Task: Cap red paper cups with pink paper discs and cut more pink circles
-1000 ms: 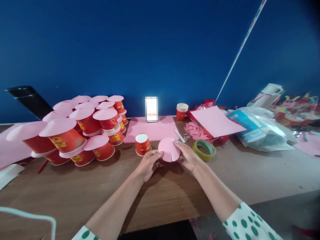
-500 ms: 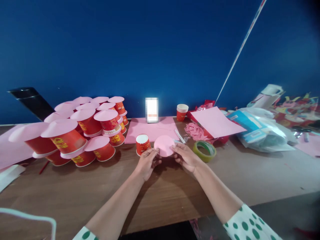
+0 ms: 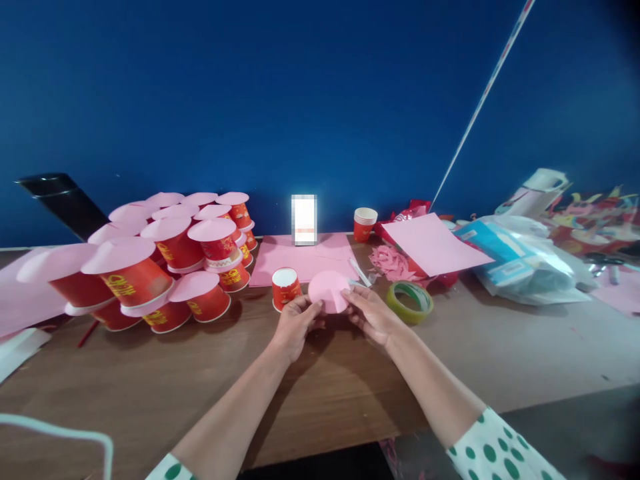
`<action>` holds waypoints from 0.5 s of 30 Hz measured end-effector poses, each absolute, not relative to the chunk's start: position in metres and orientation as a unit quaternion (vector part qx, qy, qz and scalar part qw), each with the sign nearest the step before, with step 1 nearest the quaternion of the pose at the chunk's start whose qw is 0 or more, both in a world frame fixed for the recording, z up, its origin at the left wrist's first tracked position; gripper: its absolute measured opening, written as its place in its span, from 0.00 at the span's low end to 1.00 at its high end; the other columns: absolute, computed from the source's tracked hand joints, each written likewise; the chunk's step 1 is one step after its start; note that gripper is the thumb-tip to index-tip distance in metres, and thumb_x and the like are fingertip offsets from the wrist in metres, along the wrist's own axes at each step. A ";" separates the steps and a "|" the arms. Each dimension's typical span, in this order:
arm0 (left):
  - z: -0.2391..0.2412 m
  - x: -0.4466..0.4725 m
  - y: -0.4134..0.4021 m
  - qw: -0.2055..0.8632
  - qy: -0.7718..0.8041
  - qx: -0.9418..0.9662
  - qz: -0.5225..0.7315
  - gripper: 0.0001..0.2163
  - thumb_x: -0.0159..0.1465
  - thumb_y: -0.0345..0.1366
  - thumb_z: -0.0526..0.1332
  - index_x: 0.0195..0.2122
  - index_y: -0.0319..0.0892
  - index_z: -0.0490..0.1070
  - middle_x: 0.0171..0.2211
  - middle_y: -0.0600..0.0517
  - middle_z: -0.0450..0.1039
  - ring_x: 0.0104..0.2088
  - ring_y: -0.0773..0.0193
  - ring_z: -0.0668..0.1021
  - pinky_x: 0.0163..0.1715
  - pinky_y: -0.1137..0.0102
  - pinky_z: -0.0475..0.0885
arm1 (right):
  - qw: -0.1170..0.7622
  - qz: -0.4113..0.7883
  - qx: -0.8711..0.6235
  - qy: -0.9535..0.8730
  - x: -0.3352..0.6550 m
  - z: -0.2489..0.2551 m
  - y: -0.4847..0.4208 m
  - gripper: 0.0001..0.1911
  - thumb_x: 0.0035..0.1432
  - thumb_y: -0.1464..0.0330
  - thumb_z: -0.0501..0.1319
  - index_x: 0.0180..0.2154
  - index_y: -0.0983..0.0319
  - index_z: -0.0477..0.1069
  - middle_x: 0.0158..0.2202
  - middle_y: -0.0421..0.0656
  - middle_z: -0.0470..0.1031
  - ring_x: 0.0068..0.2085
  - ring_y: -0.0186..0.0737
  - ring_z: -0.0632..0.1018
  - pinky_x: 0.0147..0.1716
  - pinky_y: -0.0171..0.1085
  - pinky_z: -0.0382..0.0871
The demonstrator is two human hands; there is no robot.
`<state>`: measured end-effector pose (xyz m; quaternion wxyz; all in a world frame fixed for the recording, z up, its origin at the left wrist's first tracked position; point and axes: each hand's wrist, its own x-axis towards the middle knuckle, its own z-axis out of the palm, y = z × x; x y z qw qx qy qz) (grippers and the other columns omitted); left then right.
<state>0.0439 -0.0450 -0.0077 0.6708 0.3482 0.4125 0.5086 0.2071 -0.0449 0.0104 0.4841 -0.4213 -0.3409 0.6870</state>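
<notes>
A round pink paper disc [image 3: 327, 289] is held between my two hands above the table. My left hand [image 3: 299, 322] pinches its lower left edge, thumb on top. On the other side my right hand [image 3: 371, 312] grips the right edge between thumb and fingers. A slit or overlapping fold line shows on the disc near my right thumb. Just behind my left hand stands a red paper cup [image 3: 286, 289], its white inside facing up. Close to my right hand lies a roll of yellow-green tape [image 3: 409, 302].
Several red cups topped with pink paper cones [image 3: 211, 231] are stacked at the left. Behind my hands lie pink sheets [image 3: 280, 257] under a bright phone-like screen [image 3: 305, 220]. Rightward are nested cups [image 3: 365, 225], pink paper scraps [image 3: 390, 261] and a plastic bag [image 3: 530, 267].
My left thumb has shifted slightly along the disc's edge. A slit or fold line now shows on the disc near my right thumb. The surroundings stay put.
</notes>
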 end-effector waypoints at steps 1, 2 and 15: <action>-0.008 0.044 -0.045 0.671 0.413 0.348 0.508 0.14 0.44 0.39 0.70 0.26 0.36 0.71 0.22 0.54 0.71 0.22 0.73 0.72 0.21 0.78 0.70 | 0.484 0.682 -0.427 -0.343 0.206 0.009 -0.045 0.16 0.40 0.62 0.70 0.27 0.63 0.67 0.18 0.33 0.64 0.19 0.23 0.63 0.14 0.23 0.52; -0.008 0.044 -0.045 0.672 0.413 0.349 0.507 0.14 0.44 0.39 0.70 0.26 0.36 0.71 0.22 0.54 0.71 0.22 0.73 0.72 0.21 0.78 0.71 | 0.486 0.677 -0.432 -0.345 0.205 0.008 -0.044 0.16 0.40 0.62 0.70 0.27 0.63 0.67 0.18 0.33 0.64 0.19 0.23 0.63 0.14 0.23 0.52; -0.007 0.046 -0.046 0.668 0.416 0.327 0.523 0.14 0.43 0.39 0.71 0.25 0.35 0.72 0.21 0.53 0.72 0.23 0.72 0.74 0.25 0.77 0.72 | 0.523 0.587 -0.467 -0.404 0.197 -0.005 -0.040 0.16 0.43 0.58 0.67 0.27 0.64 0.67 0.16 0.34 0.65 0.18 0.25 0.64 0.15 0.24 0.54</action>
